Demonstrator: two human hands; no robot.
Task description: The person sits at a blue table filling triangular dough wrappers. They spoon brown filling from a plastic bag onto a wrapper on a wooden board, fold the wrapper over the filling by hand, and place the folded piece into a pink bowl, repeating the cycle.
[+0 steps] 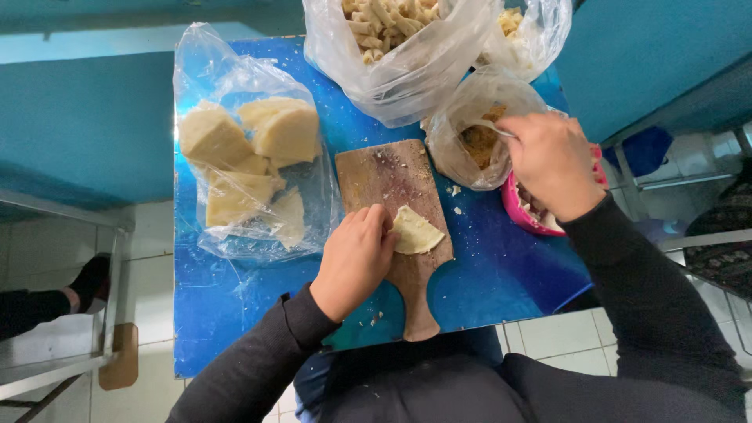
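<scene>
So the flat piece of dough (416,232) was lying on the wooden paddle board (395,196), near its lower right edge, and it was being pinned there by the left hand (354,260), fingers (378,222) curled and pressed against its left side. Judging by the look, it'd be soft, light and floppy, probably a bit tacky too, so it would likely stretch or tear if lifted by one corner. Better taken by an edge with support slid under the middle.

The right hand (553,163) was closed around what looked like a spoon handle, dipped into the small plastic bag of filling (478,137). The spoon's bowl was buried in the bag, so it couldn't be confirmed what it was.

Hard to make out: the pink bowl (518,206) was mostly covered by the right wrist, contents unclear. The big bag of pale dough blocks (251,149) sat to the left on the blue tabletop (501,266). The bags of shaped pieces (399,39) at the top were cut off by the frame.
</scene>
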